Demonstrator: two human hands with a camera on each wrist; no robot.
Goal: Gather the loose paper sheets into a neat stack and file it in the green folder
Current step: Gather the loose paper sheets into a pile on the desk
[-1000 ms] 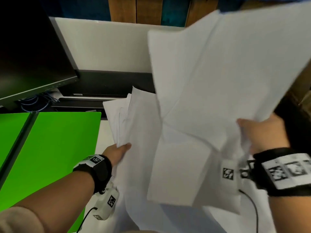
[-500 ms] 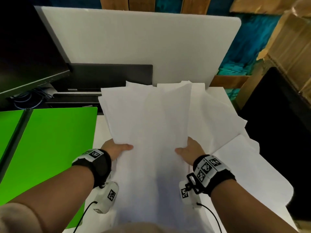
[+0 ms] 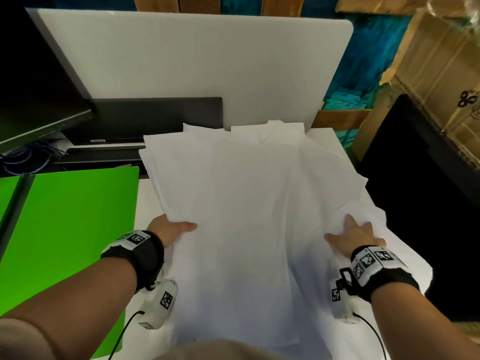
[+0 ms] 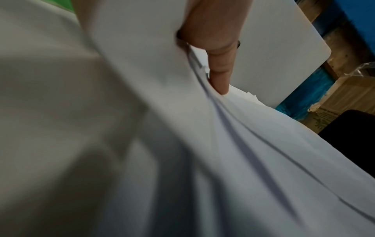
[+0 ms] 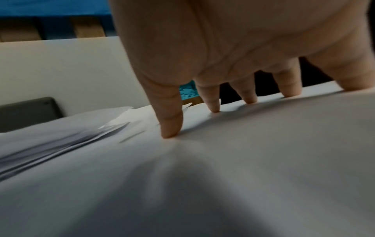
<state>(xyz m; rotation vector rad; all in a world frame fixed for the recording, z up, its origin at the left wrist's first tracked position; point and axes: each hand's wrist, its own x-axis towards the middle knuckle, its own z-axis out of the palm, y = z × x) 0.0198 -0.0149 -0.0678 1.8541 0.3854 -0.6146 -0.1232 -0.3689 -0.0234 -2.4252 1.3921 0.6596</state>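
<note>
The paper sheets (image 3: 246, 216), light, limp and slippery, sprawl mid-desk: left hand (image 3: 170, 229) pinches their nine-o'clock edge, right hand (image 3: 355, 237) presses splayed at three o'clock, probably best squared edgewise.

Right hand (image 3: 354, 236) slid rightward onto outlying sheets (image 3: 405, 245)

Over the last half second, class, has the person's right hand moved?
Yes. The right hand has slid rightward across the paper sheets, away from the green folder, and now presses with spread fingers near the pile's right edge.
</note>
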